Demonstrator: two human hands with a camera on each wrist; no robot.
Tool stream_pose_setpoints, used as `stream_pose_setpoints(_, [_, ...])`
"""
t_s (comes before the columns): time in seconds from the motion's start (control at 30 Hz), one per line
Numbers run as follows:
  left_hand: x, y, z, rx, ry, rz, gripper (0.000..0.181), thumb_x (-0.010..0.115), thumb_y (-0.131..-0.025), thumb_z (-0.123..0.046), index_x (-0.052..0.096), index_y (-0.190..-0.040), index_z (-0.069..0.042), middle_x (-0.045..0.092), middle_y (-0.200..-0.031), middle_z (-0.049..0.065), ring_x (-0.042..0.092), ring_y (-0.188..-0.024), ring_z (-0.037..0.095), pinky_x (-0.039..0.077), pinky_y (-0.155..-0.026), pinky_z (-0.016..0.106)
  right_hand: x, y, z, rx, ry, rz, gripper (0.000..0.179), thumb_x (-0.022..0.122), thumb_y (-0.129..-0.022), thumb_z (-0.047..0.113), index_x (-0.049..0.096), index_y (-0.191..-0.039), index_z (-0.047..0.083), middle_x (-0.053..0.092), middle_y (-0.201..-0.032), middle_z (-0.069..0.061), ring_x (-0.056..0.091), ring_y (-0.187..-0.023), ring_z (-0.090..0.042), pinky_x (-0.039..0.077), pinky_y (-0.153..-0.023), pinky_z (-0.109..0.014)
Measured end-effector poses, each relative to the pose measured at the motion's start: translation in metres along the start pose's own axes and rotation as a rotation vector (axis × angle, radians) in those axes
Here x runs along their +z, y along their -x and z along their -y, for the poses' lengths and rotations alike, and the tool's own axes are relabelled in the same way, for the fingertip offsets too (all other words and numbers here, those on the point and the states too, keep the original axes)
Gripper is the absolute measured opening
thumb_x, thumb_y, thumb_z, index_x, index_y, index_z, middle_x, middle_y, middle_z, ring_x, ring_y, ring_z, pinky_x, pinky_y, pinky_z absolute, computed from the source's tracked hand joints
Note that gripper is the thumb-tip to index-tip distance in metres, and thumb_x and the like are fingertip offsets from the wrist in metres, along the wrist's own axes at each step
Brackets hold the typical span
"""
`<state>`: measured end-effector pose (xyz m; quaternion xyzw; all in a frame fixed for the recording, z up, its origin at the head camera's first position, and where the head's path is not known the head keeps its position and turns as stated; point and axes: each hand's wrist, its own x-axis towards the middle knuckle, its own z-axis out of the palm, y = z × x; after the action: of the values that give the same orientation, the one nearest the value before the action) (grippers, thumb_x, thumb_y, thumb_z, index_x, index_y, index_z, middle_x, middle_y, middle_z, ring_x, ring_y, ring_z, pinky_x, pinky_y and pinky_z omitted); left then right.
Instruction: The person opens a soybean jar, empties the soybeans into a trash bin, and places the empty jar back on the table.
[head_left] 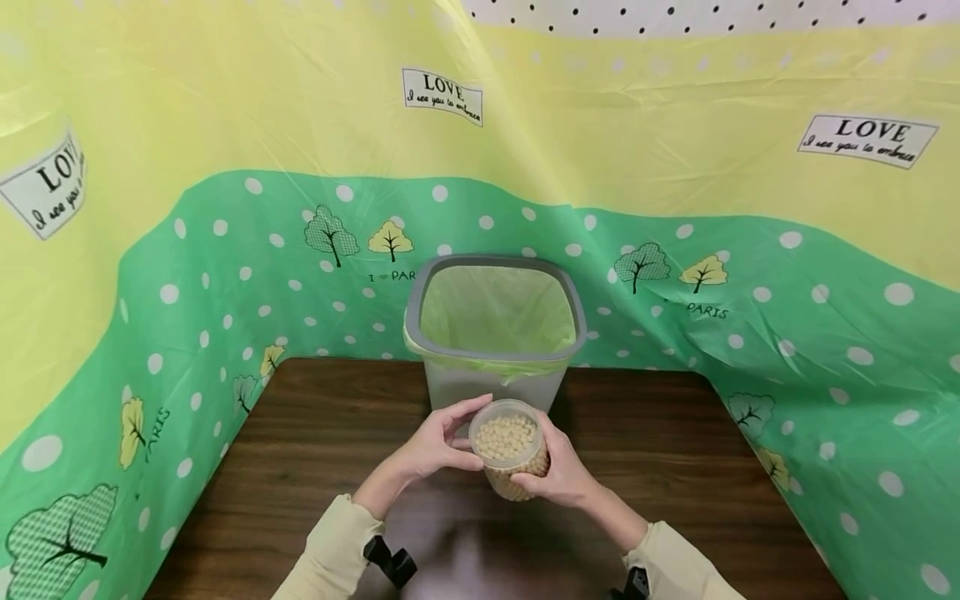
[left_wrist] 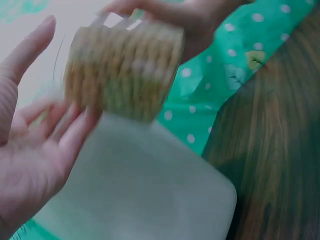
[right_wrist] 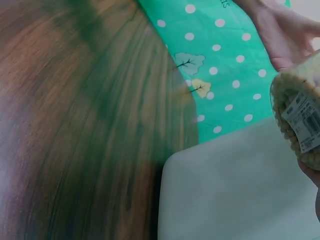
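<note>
My right hand [head_left: 564, 477] grips a clear round jar [head_left: 517, 483] of small beige balls, thumb on its near side. The jar tilts over the table in front of a bin, its translucent top facing the head camera. Across from it, my left hand [head_left: 438, 446] spreads thumb and fingers around the jar's left side. In the left wrist view the left hand's fingertips [left_wrist: 90, 114] meet the jar's side near one end, while the thumb stands away from it. A white printed label [right_wrist: 305, 122] shows on the jar's bottom in the right wrist view.
A grey bin [head_left: 491, 382] with a pale green liner [head_left: 495, 310] stands on the dark wooden table [head_left: 330, 442], just beyond the hands. A yellow and green printed curtain [head_left: 660, 175] hangs around the back and sides.
</note>
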<state>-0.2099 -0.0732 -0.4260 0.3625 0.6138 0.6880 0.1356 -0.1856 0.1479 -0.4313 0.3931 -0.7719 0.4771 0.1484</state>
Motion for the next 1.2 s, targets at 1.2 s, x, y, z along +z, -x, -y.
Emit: stream_pose_setpoints(1.2, [0.013,-0.011,0.002,0.018,0.007,-0.18,0.08,0.078,-0.07,-0.02,0.038,-0.135,0.007,0.039,-0.136,0.024,0.046,-0.119,0.021,0.046,-0.089,0.032,-0.016,-0.012,0.029,0.12,0.16,-0.057,0.079,0.075,-0.062,0.007,0.036,-0.128,-0.01,0.051,-0.117,-0.024,0.053,-0.1,-0.031,0.046,-0.079,-0.045])
